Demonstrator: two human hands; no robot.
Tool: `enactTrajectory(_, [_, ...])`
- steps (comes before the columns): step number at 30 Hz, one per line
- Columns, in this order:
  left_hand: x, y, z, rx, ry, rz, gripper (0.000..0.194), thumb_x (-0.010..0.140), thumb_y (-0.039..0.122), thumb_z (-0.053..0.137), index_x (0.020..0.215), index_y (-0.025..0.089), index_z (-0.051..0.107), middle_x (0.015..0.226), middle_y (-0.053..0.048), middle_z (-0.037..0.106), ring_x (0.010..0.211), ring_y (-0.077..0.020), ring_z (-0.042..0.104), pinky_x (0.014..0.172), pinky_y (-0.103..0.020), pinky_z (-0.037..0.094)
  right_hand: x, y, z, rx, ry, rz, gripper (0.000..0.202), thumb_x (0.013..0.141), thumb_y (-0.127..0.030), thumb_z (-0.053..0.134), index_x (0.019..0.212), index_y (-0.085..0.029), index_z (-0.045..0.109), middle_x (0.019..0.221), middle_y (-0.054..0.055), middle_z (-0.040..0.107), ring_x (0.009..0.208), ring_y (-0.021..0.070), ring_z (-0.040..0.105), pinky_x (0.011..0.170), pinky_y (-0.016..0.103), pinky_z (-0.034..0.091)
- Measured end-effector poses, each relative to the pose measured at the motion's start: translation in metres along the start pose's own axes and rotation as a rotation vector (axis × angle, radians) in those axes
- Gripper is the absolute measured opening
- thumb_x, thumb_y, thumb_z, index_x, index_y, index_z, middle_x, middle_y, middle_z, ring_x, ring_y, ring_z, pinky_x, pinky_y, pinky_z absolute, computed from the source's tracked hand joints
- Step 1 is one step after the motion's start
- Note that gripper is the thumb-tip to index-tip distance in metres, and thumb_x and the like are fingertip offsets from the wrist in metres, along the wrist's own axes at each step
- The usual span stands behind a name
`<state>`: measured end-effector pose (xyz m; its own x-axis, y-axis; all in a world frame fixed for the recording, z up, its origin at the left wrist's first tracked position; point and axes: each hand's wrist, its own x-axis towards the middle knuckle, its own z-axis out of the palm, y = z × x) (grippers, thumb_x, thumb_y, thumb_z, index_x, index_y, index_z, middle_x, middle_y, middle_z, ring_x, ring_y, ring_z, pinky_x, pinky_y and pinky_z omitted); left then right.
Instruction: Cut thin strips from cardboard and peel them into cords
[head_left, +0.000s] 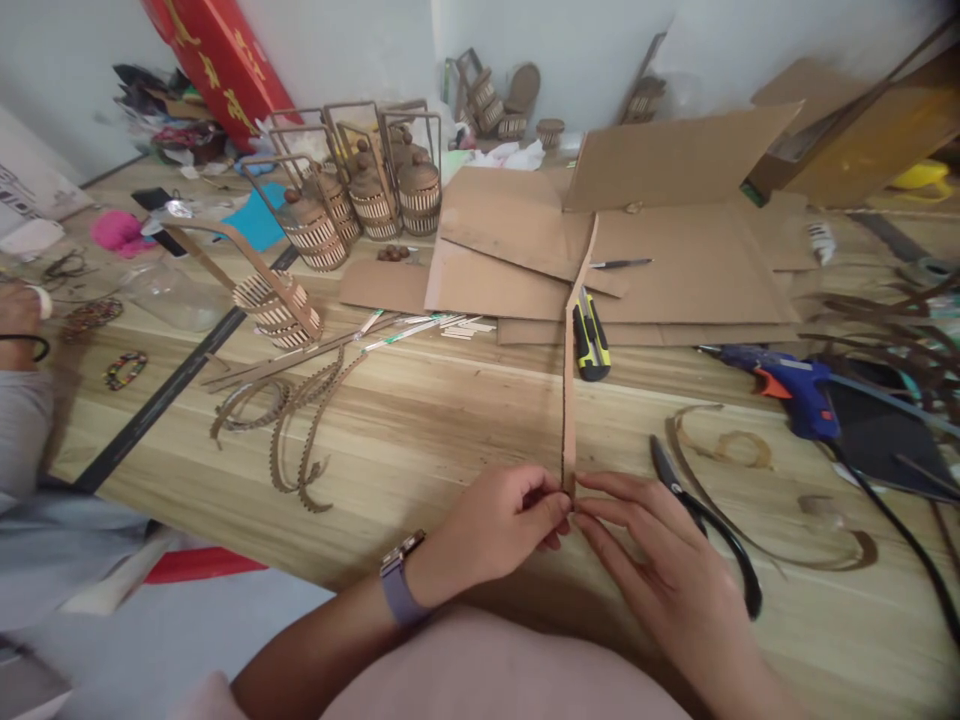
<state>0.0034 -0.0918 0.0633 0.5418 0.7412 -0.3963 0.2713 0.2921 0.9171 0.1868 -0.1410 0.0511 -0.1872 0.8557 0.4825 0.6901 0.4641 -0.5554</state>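
A long narrow cardboard strip (569,400) runs away from me, from my fingertips up over the flat cardboard sheets (510,270). My left hand (502,520), with a watch on its wrist, pinches the near end of the strip between thumb and curled fingers. My right hand (660,560) holds the same end from the other side with its fingertips. Beside the strip's far part lies a yellow and black utility knife (592,340). Black scissors (705,515) rest just beyond my right hand.
Several small lidded baskets (371,195) stand at the back left, an open one (279,308) nearer. Notched curled strips (281,430) lie left of centre. A blue glue gun (799,390) lies right. Another person's hand (21,310) is at the far left.
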Motion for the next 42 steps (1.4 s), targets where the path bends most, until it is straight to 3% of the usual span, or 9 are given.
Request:
enactTrajectory(3, [-0.002,0.002,0.002,0.039,-0.003,0.040,0.021,0.096,0.027,0.051,0.079,0.018,0.057,0.072,0.001,0.065,0.065,-0.0122,0.061,0.063,-0.022,0.044,0.003,-0.002,0.000,-0.043,0.033,-0.014,0.008,0.093,-0.022,0.062,0.091,-0.027,0.068,0.099,0.005,0.078,0.091,0.0202,0.074,0.079,0.035,0.059])
enactTrajectory(8, [-0.006,0.005,0.003,0.317,0.088,0.202,0.018,0.092,0.021,0.054,0.075,0.018,0.056,0.070,0.002,0.060,0.064,-0.0115,0.053,0.060,-0.023,0.035,0.012,-0.001,-0.002,-0.106,0.058,-0.134,0.011,0.093,-0.015,0.057,0.090,-0.025,0.061,0.090,0.002,0.077,0.082,0.0167,0.074,0.072,0.032,0.057])
enactTrajectory(13, [-0.007,0.003,0.003,0.372,0.124,0.264,0.020,0.094,0.017,0.054,0.074,0.019,0.051,0.067,0.004,0.053,0.062,-0.0110,0.048,0.060,-0.024,0.032,0.014,0.001,-0.001,-0.089,0.048,-0.146,0.011,0.095,-0.015,0.056,0.094,-0.025,0.060,0.089,0.002,0.075,0.082,0.0173,0.073,0.072,0.032,0.058])
enactTrajectory(19, [-0.007,-0.002,0.000,0.510,0.080,0.371,0.019,0.100,0.016,0.050,0.082,0.019,0.054,0.081,-0.001,0.064,0.076,-0.0149,0.058,0.070,-0.025,0.040,0.011,0.007,-0.003,-0.054,0.025,-0.205,0.015,0.094,-0.023,0.066,0.109,-0.022,0.065,0.099,0.005,0.075,0.092,0.0177,0.073,0.081,0.030,0.060])
enactTrajectory(27, [-0.004,-0.007,0.002,0.727,0.074,0.505,0.018,0.104,0.018,0.047,0.089,0.017,0.058,0.088,-0.005,0.068,0.083,-0.0186,0.064,0.076,-0.028,0.047,0.016,0.003,-0.006,-0.139,0.078,-0.272,0.012,0.091,-0.012,0.065,0.098,-0.021,0.066,0.092,0.005,0.077,0.084,0.0168,0.074,0.077,0.031,0.059])
enactTrajectory(34, [-0.004,-0.003,0.001,0.649,0.115,0.638,0.018,0.099,0.016,0.047,0.086,0.017,0.059,0.097,-0.008,0.066,0.090,-0.0179,0.062,0.081,-0.027,0.051,0.015,0.000,-0.006,-0.078,0.069,-0.174,0.011,0.091,-0.014,0.062,0.093,-0.025,0.063,0.086,0.001,0.074,0.078,0.0149,0.072,0.071,0.029,0.058])
enactTrajectory(42, [-0.004,-0.005,-0.002,0.556,0.127,0.687,0.012,0.089,0.013,0.049,0.079,0.019,0.053,0.089,-0.006,0.064,0.087,-0.0178,0.060,0.082,-0.027,0.050,0.018,0.003,-0.007,0.044,0.009,-0.027,0.012,0.094,-0.018,0.058,0.088,-0.028,0.060,0.082,-0.004,0.072,0.073,0.0108,0.071,0.066,0.022,0.056])
